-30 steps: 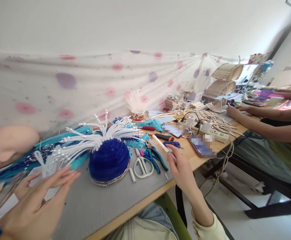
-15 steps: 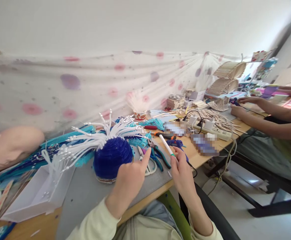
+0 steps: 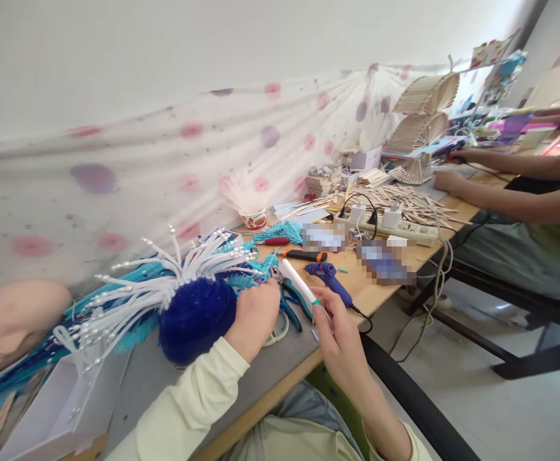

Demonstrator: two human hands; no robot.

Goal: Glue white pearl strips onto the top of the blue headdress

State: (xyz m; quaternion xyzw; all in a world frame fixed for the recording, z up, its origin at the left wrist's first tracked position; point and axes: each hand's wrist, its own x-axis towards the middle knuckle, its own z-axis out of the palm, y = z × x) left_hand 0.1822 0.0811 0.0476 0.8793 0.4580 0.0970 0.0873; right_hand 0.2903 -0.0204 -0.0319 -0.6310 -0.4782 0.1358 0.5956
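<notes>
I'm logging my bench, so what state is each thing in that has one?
White pen, held in right hand
Blue dome, rounded side up
White box, open
Paper cup, upright, filled
Power strip, chargers plugged in
Glue gun, lying flat
Scissors, partly covered, blades hidden

left hand (image 3: 257,314) has moved in beside the pliers (image 3: 297,298).

The head camera is the single view, worn on the person's head and looking forward and steeply down across the table (image 3: 359,287). It sits close above the left hand (image 3: 255,317) and right hand (image 3: 340,330), with the lap (image 3: 294,432) at the lower edge. The spotted sheet (image 3: 152,176) crosses behind at a slant, and another person's forearm (image 3: 505,198) enters from the right, farther off.
</notes>
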